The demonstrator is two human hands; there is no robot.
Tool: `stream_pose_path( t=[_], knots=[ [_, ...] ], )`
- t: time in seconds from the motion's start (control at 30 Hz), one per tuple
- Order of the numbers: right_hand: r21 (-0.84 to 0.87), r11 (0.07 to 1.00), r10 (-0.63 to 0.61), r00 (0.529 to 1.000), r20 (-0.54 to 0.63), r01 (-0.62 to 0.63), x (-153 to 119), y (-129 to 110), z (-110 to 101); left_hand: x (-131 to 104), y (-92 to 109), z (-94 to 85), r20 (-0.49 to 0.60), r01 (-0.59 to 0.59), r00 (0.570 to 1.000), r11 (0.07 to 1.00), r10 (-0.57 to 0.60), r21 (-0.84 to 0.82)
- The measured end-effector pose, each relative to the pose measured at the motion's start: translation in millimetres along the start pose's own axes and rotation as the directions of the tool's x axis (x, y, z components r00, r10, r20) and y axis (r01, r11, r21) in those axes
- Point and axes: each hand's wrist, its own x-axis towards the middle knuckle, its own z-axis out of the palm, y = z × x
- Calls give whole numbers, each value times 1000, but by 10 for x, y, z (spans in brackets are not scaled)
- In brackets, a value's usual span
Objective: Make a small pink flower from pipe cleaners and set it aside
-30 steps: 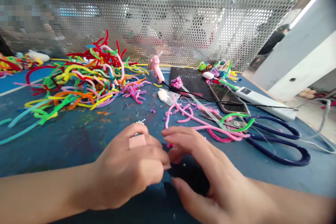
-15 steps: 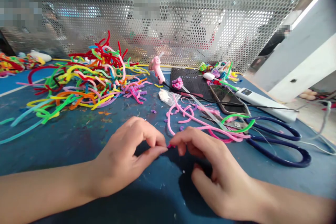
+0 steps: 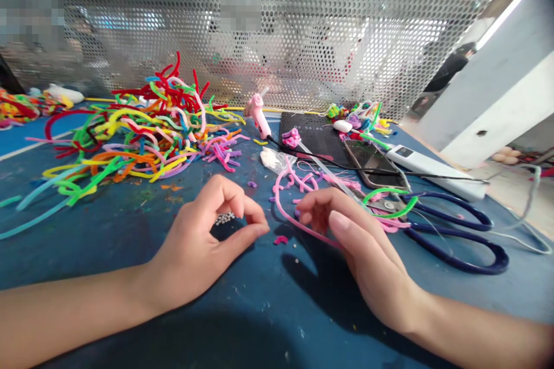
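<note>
My left hand is low over the blue table, thumb and forefinger pinched together; anything between the tips is too small or hidden to make out. Small silver beads show through the gap of its curled fingers. A short curved piece of magenta pipe cleaner lies just right of those fingertips. My right hand is half curled with thumb and fingers apart, and no object shows in its grasp. A long pink pipe cleaner passes behind it, with short pink and purple offcuts nearby.
A tangled heap of coloured pipe cleaners covers the back left. Behind the hands are a pink glue gun, a small plastic bag and a phone. Blue-handled scissors lie at right. A perforated metal screen borders the back.
The left hand has drawn slightly left, its fingertips leaving the magenta piece. The right hand has pulled back right and turned, its thumb rising. The magenta piece now lies uncovered on the table.
</note>
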Motion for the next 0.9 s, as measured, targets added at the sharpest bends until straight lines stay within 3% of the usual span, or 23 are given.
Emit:
stream_pose_path(
  t=[0.07,0.13,0.23,0.3,0.33,0.43,0.5,0.57,0.67,0.8,0.9],
  knots=[
    [-114,989,-100,995,-24,97,-4,-18,4,-7,-14,-7,35,-85,996,995,83,45],
    [-214,959,-178,983,47,184,3,-33,17,-8,-9,-22,115,-232,969,965,219,124],
    [-278,905,-270,941,205,320,18,-42,38,-5,33,-53,297,-478,865,843,404,246],
    [-290,876,-317,913,258,386,20,-44,45,-7,62,-67,379,-559,812,777,444,288],
    [-295,868,-327,907,265,399,19,-46,46,-9,71,-70,395,-566,806,770,440,295],
    [-329,865,-318,921,226,380,15,-53,48,-7,71,-61,293,-485,865,828,408,280],
    [-358,875,-290,945,149,325,19,-57,49,14,60,-42,228,-404,910,865,346,297],
    [-375,891,-264,964,35,258,31,-56,48,50,51,-17,233,-329,938,868,255,372],
    [-359,916,-228,968,-106,177,55,-44,47,101,52,34,288,-287,945,824,157,489],
    [-339,933,-175,977,-124,124,76,-22,53,117,68,88,360,-302,926,802,117,515],
    [-346,931,-173,974,-144,114,69,-16,58,136,64,74,330,-285,936,806,119,518]
  ],
)
